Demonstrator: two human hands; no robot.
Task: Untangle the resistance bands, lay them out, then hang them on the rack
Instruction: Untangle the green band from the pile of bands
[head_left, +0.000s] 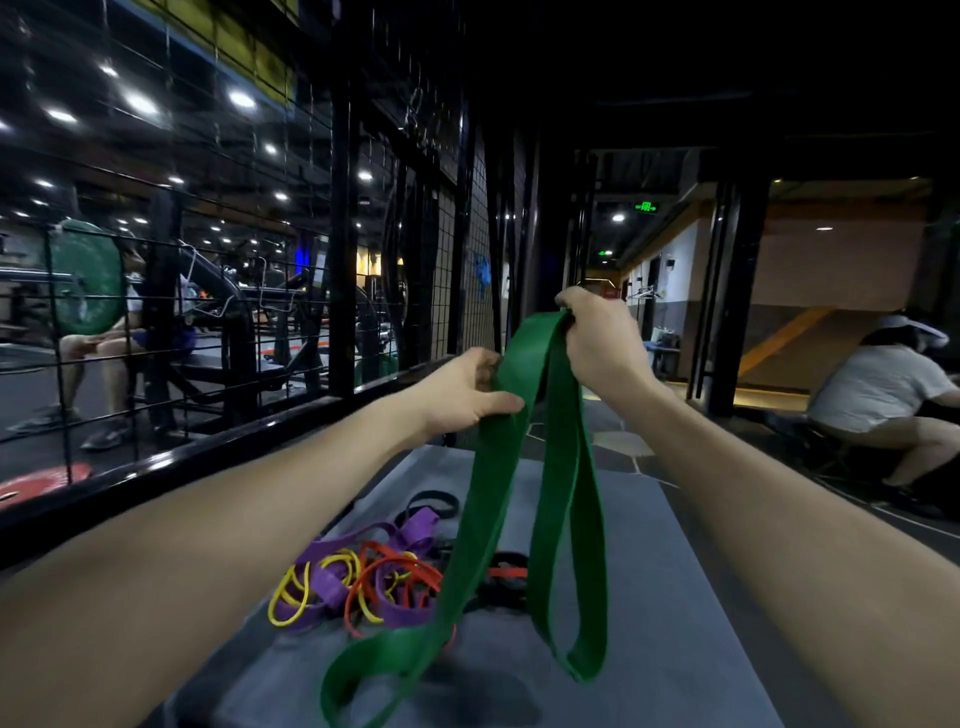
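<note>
A wide green resistance band (558, 499) hangs in two long loops above the mat. My right hand (597, 343) grips its top fold, raised in the middle of the view. My left hand (467, 397) pinches one strand a little lower and to the left. Below them, a tangled heap of purple bands (332, 577), yellow bands (291, 597), orange-red bands (395, 571) and black bands (431, 501) lies on the grey mat (665, 597). The green band's lower loops dangle over the heap's right side.
A black wire-mesh rack wall (291, 291) runs along the left, with a person seated behind it by a green weight plate (85, 280). Another person (883, 395) crouches at the right. A red plate (41, 480) lies on the floor at left.
</note>
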